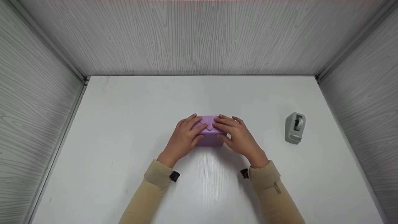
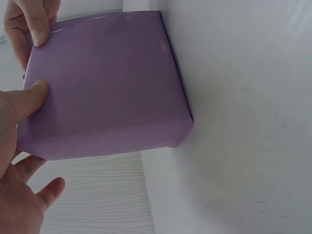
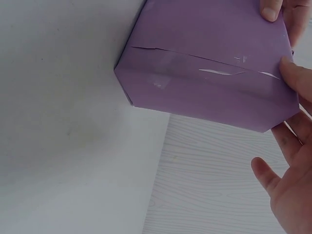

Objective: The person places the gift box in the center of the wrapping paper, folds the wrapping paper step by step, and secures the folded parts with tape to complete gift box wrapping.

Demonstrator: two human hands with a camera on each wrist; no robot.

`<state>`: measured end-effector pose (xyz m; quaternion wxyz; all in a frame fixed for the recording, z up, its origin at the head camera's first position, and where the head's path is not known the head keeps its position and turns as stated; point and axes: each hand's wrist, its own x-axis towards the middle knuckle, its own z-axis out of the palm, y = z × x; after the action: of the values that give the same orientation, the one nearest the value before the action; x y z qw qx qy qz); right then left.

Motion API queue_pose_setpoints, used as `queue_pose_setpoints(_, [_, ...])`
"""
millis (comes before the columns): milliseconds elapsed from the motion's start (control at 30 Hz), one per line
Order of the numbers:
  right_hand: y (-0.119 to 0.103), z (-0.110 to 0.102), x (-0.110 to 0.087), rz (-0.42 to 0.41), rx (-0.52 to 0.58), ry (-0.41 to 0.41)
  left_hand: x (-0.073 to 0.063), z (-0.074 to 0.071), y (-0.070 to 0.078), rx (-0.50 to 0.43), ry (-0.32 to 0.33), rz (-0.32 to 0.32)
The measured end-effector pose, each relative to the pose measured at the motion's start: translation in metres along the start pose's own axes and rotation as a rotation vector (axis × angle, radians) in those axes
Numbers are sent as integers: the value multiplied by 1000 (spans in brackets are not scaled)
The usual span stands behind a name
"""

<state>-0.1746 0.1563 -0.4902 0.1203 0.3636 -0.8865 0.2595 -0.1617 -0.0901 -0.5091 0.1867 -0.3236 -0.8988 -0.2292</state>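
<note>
A box wrapped in purple paper [image 1: 210, 140] stands on the white table in the head view. My left hand [image 1: 182, 137] holds its left side, thumb on the near face and fingers over the top. On the right side my right hand [image 1: 240, 137] holds it likewise. Pointed paper folds [image 1: 209, 123] show on top between the fingertips. In the right wrist view, the wrapped box [image 3: 195, 87] has a long paper seam, narrow white gaps and shiny tape-like patches. The left wrist view shows a smooth face of the wrapped box [image 2: 107, 83]. Its underside is hidden.
A grey tape dispenser [image 1: 294, 128] with a roll in it stands on the table to the right of my right hand. Wood-grain panels [image 1: 199, 37] border the white table [image 1: 130, 99] at the back and both sides.
</note>
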Motion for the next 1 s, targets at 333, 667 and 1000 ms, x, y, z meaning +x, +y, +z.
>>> queue_pose_setpoints(333, [-1,4,-2,-46,-37,47,-2,3,-2,35,63,36])
queue_pose_setpoints(667, [1,9,-4,-67,-49,99,-2,4,-2,69,101,51])
queue_pose_setpoints(1000, [0,11,-5,-73,-70,113,-3,8,0,80,114,29])
